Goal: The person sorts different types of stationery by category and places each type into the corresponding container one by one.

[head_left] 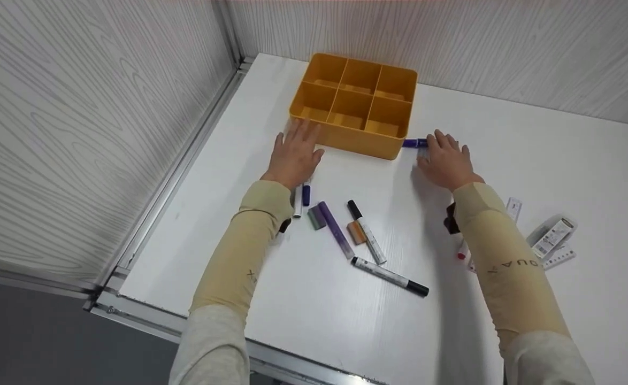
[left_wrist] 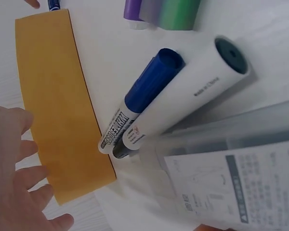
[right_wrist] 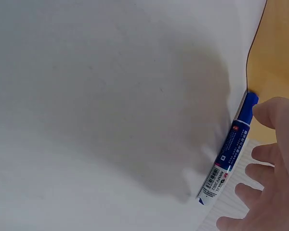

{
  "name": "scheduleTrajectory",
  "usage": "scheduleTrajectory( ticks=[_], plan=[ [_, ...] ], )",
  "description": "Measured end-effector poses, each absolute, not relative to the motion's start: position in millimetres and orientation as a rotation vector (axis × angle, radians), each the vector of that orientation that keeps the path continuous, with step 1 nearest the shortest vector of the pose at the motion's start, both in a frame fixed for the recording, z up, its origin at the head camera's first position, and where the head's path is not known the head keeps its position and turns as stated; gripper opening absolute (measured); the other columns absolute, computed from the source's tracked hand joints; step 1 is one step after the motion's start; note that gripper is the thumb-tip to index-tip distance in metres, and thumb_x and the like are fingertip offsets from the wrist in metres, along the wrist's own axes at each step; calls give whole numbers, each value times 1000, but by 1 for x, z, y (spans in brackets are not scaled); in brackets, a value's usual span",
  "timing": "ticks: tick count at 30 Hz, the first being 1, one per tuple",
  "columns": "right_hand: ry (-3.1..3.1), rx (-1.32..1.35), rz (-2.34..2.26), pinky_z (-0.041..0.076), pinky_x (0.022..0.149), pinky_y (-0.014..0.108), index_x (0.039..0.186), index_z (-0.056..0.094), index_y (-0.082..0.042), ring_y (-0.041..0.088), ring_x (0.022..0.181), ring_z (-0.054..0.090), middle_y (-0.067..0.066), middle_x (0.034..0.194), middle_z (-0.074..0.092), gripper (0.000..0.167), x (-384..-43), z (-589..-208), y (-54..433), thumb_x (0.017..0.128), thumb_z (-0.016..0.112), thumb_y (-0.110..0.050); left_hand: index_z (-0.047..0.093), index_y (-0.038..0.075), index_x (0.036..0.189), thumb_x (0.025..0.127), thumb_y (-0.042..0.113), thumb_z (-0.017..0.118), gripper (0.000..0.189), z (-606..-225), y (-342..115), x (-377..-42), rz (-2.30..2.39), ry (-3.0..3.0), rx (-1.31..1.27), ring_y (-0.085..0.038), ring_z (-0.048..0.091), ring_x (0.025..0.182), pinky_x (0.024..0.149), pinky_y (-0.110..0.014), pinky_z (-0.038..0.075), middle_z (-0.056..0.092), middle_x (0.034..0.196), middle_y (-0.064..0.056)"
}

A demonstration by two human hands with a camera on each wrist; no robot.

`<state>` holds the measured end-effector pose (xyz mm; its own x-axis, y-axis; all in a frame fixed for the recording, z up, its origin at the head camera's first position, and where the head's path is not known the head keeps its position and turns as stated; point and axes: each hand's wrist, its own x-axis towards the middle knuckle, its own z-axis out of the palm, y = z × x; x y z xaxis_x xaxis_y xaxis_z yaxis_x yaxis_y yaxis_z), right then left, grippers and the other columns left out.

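My left hand point(head_left: 294, 155) is at the front left of a yellow six-compartment organizer box point(head_left: 351, 139), fingers spread and nothing held. The left wrist view shows these fingers beside the box's wall point(left_wrist: 62, 106); contact is unclear. Close to that wrist lie a blue-capped marker point(left_wrist: 151, 84) and a white marker point(left_wrist: 192, 91). My right hand point(head_left: 446, 160) is over a blue marker point(head_left: 414, 143) by the box's right front corner. In the right wrist view the thumb is near the cap end of the blue marker point(right_wrist: 229, 147), the other fingers loosely bent; whether they touch it cannot be told.
Mid-table lie a purple marker point(head_left: 336, 230), a green-grey block point(head_left: 316, 218), an orange block point(head_left: 356, 233) and two black-capped markers point(head_left: 370, 240). A clear labelled case point(left_wrist: 231, 163) is near the left wrist. Right of the right forearm is another small labelled case point(head_left: 553, 238).
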<state>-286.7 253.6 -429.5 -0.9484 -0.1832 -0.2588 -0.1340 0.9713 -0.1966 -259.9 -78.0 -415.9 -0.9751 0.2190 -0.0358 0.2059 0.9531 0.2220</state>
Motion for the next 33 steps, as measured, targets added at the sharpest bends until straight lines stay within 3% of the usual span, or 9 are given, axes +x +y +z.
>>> scheduleTrajectory(
  ticks=[10, 19, 22, 26, 33],
  plan=[
    [2862, -278, -145, 14, 116, 70, 152, 27, -1, 48, 146, 22, 29, 154, 29, 56, -275, -438, 260, 103, 39, -23, 24, 16, 157, 105, 29, 45, 58, -415, -75, -257, 324, 3118, 319, -28, 17, 154, 121, -55, 25, 20, 165, -9],
    [2844, -425, -47, 21, 113, 70, 154, 24, -2, 50, 144, 26, 27, 160, 22, 50, -253, -445, 257, 105, 34, -11, 25, 14, 156, 105, 26, 45, 56, -416, -79, -258, 275, 3121, 325, -30, 18, 153, 120, -53, 28, 22, 164, -10],
    [2933, -522, -50, 35, 108, 67, 144, 40, -1, 49, 135, 41, 28, 149, 40, 40, -246, -447, 256, 104, 38, -8, 29, 11, 154, 104, 22, 46, 54, -416, -79, -258, 289, 3142, 336, -31, 22, 152, 118, -51, 32, 27, 161, -12],
    [3063, -660, -130, 50, 89, 61, 127, 57, -1, 47, 112, 57, 27, 125, 57, 28, -237, -449, 255, 101, 46, -4, 34, 9, 150, 102, 17, 47, 51, -415, -78, -259, 311, 3170, 357, -32, 27, 149, 117, -49, 34, 34, 156, -14],
    [3119, -886, -318, 52, 69, 52, 115, 69, 0, 38, 84, 57, 23, 97, 61, 23, -226, -454, 259, 95, 57, 3, 33, 9, 151, 98, 17, 55, 58, -418, -72, -258, 356, 3170, 362, -31, 28, 148, 121, -47, 28, 35, 154, -13]
  ],
)
